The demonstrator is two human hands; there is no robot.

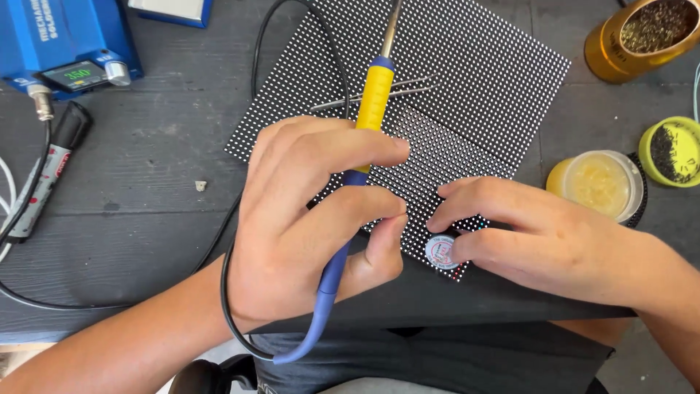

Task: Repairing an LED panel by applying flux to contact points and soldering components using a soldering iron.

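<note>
Left hand (313, 219) closed around a soldering iron (364, 138), yellow-and-blue handle, fingers wrapped across the blue lower grip, tip end running up out of the top edge. Its cable (240, 321) loops off the handle butt below the wrist and curves back up along the panel's left edge.

Right hand (539, 233) closed in a pinch on a small round spool (442, 252), white with red print, thumb and fingers touching it. Spool sits at the near corner of the LED matrix panel (467, 80), a black board of white dots lying tilted on the dark wooden table (146, 190). Both hands meet over that near corner, fingertips nearly touching.

Tweezers (386, 95) lie across the panel's middle, just behind the iron handle.

Right side crowded: open tub of yellow flux (599, 182) just beside the panel's right edge, yellow-rimmed tin of dark bits (674, 151) next to it, brass tip-cleaner pot (642, 33) in the far right corner.

Left side roomier: blue soldering station (62, 40) at far left corner, black marker (51, 168) below it, bare table between marker and panel except a small white scrap (200, 185). Near table edge runs under the forearms.
</note>
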